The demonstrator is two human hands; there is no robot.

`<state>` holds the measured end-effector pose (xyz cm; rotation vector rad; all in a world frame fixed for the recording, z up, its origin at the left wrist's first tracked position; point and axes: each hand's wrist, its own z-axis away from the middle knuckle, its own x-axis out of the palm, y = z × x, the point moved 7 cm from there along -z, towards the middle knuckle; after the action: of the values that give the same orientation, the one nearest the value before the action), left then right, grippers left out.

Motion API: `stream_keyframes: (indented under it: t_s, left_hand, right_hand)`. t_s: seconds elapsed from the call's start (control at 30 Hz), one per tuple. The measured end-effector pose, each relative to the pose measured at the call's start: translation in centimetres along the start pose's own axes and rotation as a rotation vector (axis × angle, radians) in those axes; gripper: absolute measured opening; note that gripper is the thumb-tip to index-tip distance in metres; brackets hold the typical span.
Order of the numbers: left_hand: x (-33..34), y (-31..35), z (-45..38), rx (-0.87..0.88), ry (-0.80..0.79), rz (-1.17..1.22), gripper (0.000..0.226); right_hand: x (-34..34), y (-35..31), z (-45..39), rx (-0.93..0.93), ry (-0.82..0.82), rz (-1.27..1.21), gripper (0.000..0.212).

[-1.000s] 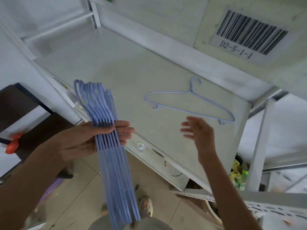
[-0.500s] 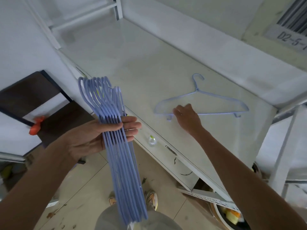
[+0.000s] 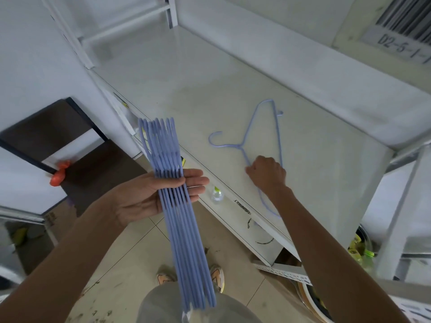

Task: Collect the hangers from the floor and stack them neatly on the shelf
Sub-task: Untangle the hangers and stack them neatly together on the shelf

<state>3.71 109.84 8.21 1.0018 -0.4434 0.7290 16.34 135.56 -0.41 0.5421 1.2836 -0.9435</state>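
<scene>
My left hand (image 3: 154, 194) holds a bundle of several blue hangers (image 3: 184, 229) edge-on in front of the shelf, thumb over them and fingers behind. A single blue hanger (image 3: 261, 127) lies flat on the white shelf (image 3: 198, 89), its hook pointing left and one end hanging past the shelf's front edge. My right hand (image 3: 265, 173) rests on that hanger's lower part with fingers curled around the wire.
The shelf's back wall and an upper shelf with a barcode label (image 3: 401, 33) rise behind. A dark cabinet (image 3: 88, 173) with an orange object (image 3: 59, 174) stands at left. A small bottle (image 3: 217, 194) sits below the shelf edge. My shoes (image 3: 217, 276) are on the tiled floor.
My right hand reached the lone hanger, took hold of it and turned it, so its hook now points left instead of away. The bundle in my left hand stayed put.
</scene>
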Motion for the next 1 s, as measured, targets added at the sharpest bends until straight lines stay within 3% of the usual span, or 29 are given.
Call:
stream_keyframes:
  t_s: [0.13,0.23,0.33,0.47,0.63,0.73,0.8,0.87,0.93,1.0]
  left_hand:
    - [0.0,-0.7,-0.3,0.019,-0.016,0.038,0.042]
    - [0.1,-1.0,-0.1,0.051,-0.037,0.030,0.046]
    - [0.2,-1.3,0.1,0.071,-0.062,0.039,0.053]
    - [1.0,-1.1,0.2,0.102,-0.016,0.024,0.066]
    - [1.9,-1.1,0.4,0.092,0.054,-0.047,0.078]
    - [1.6,-1.5,0.3,0.113,0.128,-0.046,0.054]
    - [1.3,-1.6,0.3,0.103,0.145,-0.027,0.047]
    - [1.4,-1.4,0.1,0.088,0.123,0.014,0.045]
    - [1.5,-1.2,-0.1,0.084,0.107,0.041,0.042]
    - [1.6,-1.0,-0.4,0.089,0.102,0.054,0.040]
  right_hand:
    - [-0.7,-2.1,2.5,-0.099,-0.008,-0.011,0.024]
    - [-3.2,-3.3,6.3,-0.140,0.100,-0.141,0.021]
    - [-5.8,-4.4,10.5,-0.129,0.219,-0.434,0.020]
    - [-7.1,-7.7,15.8,-0.276,0.190,-0.737,0.018]
    - [-4.0,-11.4,19.0,-0.451,0.108,-0.521,0.029]
    - [-2.8,-11.0,18.9,-0.450,0.121,-0.373,0.041]
    - [-2.1,-10.7,18.8,-0.486,0.099,-0.340,0.029]
    - [-1.8,-10.3,18.7,-0.496,0.083,-0.378,0.014]
    - [-1.1,-9.7,18.4,-0.460,0.064,-0.472,0.020]
    - [-0.4,-9.1,18.3,-0.357,-0.046,-0.718,0.028]
